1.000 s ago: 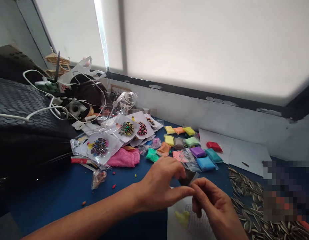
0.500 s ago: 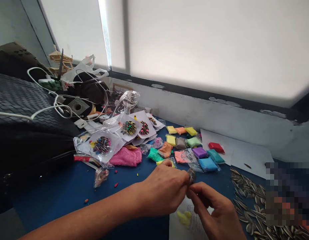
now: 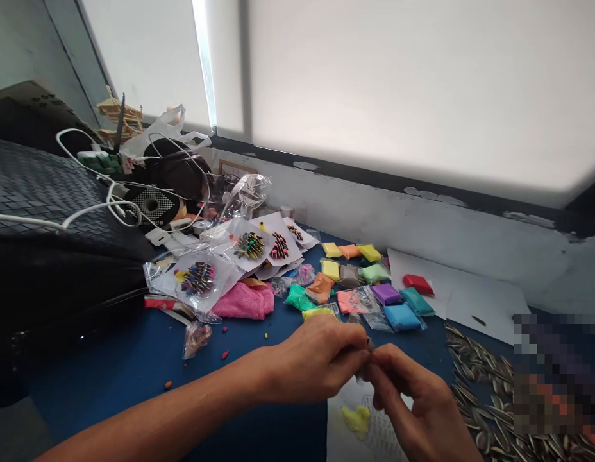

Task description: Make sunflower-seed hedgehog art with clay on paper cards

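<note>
Both hands meet above a sheet of paper (image 3: 340, 446) with writing on it. My left hand (image 3: 321, 359) is closed, its fingers pinching a small clear plastic packet (image 3: 370, 344) with something greyish in it. Opposite, my right hand (image 3: 413, 398) has its thumb and forefinger pressed together at the same packet. Fingers hide most of the packet. On the paper below lies a flattened lump of yellow clay (image 3: 356, 421). Just beyond the hands sit wrapped clay blocks in several colours, among them a blue one (image 3: 402, 316) and a yellow one (image 3: 321, 313).
Loose striped sunflower seeds (image 3: 483, 385) spread at the right. White sheets (image 3: 490, 301) lie behind them, with a red clay packet (image 3: 418, 284). Bagged seed crafts (image 3: 196, 279), a pink cloth (image 3: 244, 301) and white cables (image 3: 86, 208) crowd the left. A window wall (image 3: 326, 176) bounds the back.
The packet has turned and sunk between my fingers, so less of it shows. My left fingers have shifted slightly down, and my right fingertips are closer to them.
</note>
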{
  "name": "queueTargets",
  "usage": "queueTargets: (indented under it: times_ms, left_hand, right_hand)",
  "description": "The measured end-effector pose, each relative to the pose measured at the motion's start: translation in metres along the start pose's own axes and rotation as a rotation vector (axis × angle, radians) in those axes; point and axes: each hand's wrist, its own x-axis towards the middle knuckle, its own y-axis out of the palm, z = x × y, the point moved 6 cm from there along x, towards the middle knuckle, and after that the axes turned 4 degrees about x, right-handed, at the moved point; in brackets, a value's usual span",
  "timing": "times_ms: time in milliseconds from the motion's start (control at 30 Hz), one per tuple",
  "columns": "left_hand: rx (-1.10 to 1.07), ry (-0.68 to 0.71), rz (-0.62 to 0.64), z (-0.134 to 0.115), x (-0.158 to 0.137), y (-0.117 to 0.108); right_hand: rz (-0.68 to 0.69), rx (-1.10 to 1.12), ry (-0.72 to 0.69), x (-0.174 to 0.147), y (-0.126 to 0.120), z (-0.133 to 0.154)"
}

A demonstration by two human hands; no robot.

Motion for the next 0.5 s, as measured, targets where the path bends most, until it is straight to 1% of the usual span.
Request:
queueTargets:
  times_ms: [133, 233, 300, 367, 500]
  left_hand:
    - [-0.06, 0.011, -0.037, -0.001, -0.002, 0.004]
    - [-0.092, 0.007, -0.068, -0.003, -0.003, 0.007]
    - [-0.106, 0.008, -0.092, -0.005, -0.003, 0.007]
    - [-0.117, 0.007, -0.114, -0.007, -0.003, 0.007]
    - [-0.128, 0.008, -0.15, -0.008, -0.003, 0.006]
  right_hand:
    - [-0.001, -0.147, -0.078, -0.001, 0.001, 0.003]
    - [-0.038, -0.292, -0.189, -0.002, -0.001, 0.004]
    - [-0.066, -0.345, -0.229, -0.002, -0.004, 0.004]
    - [-0.095, -0.362, -0.213, 0.0, -0.009, 0.003]
    - [-0.143, -0.375, -0.137, 0.004, -0.017, 0.004]
